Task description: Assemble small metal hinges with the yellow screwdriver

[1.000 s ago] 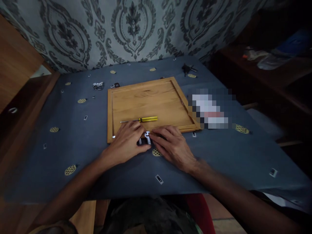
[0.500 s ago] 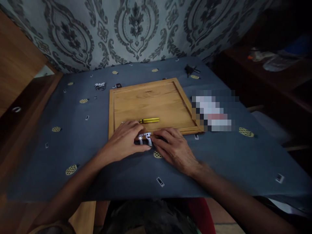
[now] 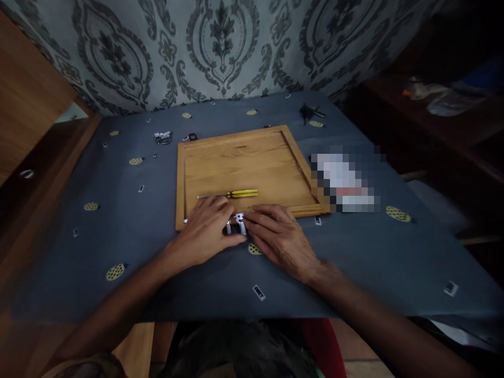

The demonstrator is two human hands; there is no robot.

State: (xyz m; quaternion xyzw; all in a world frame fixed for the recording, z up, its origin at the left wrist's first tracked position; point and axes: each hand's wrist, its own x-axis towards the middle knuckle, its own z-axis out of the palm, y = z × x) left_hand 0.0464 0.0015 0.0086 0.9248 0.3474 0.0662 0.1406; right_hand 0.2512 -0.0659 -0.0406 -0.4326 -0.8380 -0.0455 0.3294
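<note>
A framed wooden cabinet door [image 3: 244, 163] lies flat on the cloth-covered table. At its near edge sits a shiny metal cabinet hinge [image 3: 240, 221], partly covered by my fingers. My left hand [image 3: 208, 228] curls around the hinge from the left, its thumb in front and its fingers over the door frame. From the right, my right hand [image 3: 281, 239] presses its bent fingertips against the hinge. A screwdriver [image 3: 242, 193] with a yellow and black handle rests on the door panel just beyond my left fingers, its shaft pointing left.
Another metal hinge [image 3: 163, 137] lies at the table's back left, with a small metal piece [image 3: 155, 156] nearby. A dark tool [image 3: 309, 113] sits at the back right. A pixelated white item [image 3: 344, 181] is right of the door. The patterned curtain [image 3: 220, 47] hangs behind the table.
My left fingers have shifted slightly over the hinge, covering more of its left part, and the screwdriver's shaft is now exposed. My right hand stays almost still.
</note>
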